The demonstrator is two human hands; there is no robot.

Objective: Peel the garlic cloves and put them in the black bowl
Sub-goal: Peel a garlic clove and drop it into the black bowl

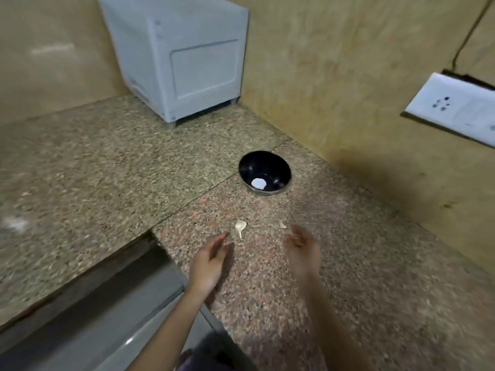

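- Granite countertop (107, 170): L-shaped; its inner edge runs diagonally through the lower left of the frame to a corner at lower centre. A grey recess (120, 317) lies below that edge.
- White appliance (184, 57): upper centre-left, set in the wall corner, with open counter in front of it.
- Left hand (211, 259): lower centre, just inside the counter corner. Fingers extended and released, holding nothing; the outline is blurred.
- Garlic clove (240, 226): on the counter just beyond the left fingertips, not touched, unpeeled stem end toward the camera.
- Black bowl (263, 170): centre frame, upright, well apart from both hands, near the right wall. White patch at its bottom; reflection or content cannot be told.
- Small pale garlic piece (282, 224): just beside the right fingertips.
- Right hand (302, 250): fingers loosely curled, relaxed, nothing visible in the grasp.
- Socket plate (455, 113): right wall, above the counter.
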